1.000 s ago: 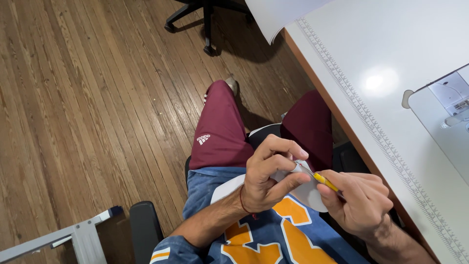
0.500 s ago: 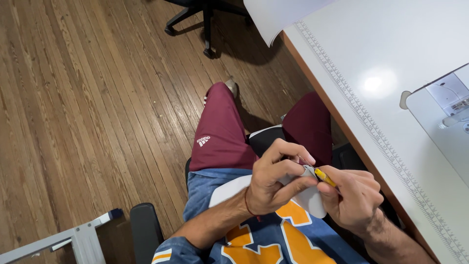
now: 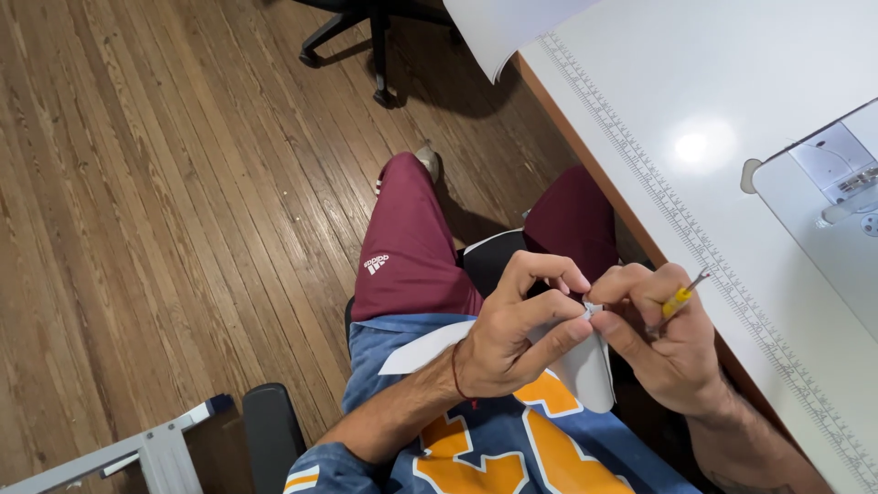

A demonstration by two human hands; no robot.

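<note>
- The left hand pinches the top edge of a white fabric piece between thumb and fingers, above the lap.
- The right hand grips the same edge and a yellow-handled seam ripper, touching the left fingertips.
- To the right of both hands, a white counter carries a sewing machine.

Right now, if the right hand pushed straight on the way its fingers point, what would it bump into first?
The right hand points left, toward the left hand. It would meet the white fabric pinched between them at once, then the left hand's fingertips. They already look almost touching, though depth is unclear.
</note>
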